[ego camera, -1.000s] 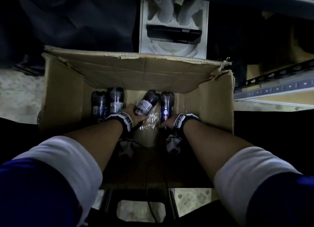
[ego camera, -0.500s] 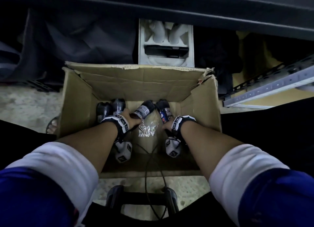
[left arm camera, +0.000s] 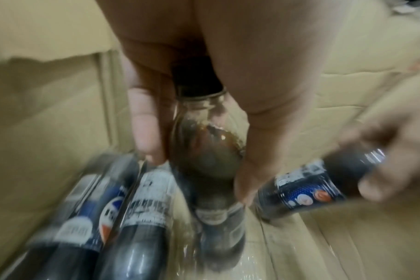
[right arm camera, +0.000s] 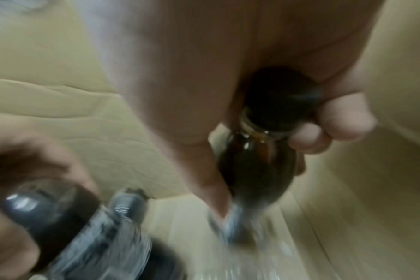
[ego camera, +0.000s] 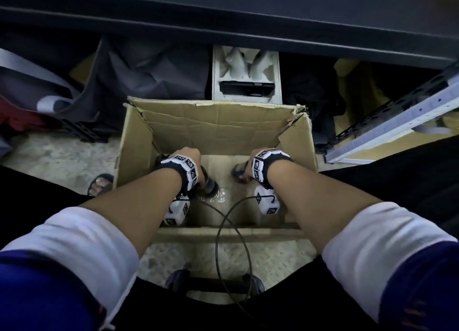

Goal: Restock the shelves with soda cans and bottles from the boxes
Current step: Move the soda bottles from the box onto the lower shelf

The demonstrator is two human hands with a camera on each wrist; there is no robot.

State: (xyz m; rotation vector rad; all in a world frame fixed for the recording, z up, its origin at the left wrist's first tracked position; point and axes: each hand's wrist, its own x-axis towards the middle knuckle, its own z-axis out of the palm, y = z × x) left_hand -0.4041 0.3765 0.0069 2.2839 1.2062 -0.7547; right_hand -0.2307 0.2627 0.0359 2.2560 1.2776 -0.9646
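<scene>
Each hand [left arm camera: 180, 75] [right arm camera: 204, 75] grips cola bottle [left arm camera: 204, 151] [right arm camera: 257, 161], apparently lifted.

Head view is dim overall, w/ deep shadow along the top and at both lower corners; the box [ego camera: 218, 122] interior catches the most light. Small glare spots on plastic film [ego camera: 218, 197] at the box floor. Straight edges bow near the frame borders (wide-angle lens). Both wrist views are brighter, warm-toned, but heavily motion-blurred: bottles [left arm camera: 122, 214] smear into streaks, labels unreadable. Right wrist view is softest, esp. lower half.
</scene>
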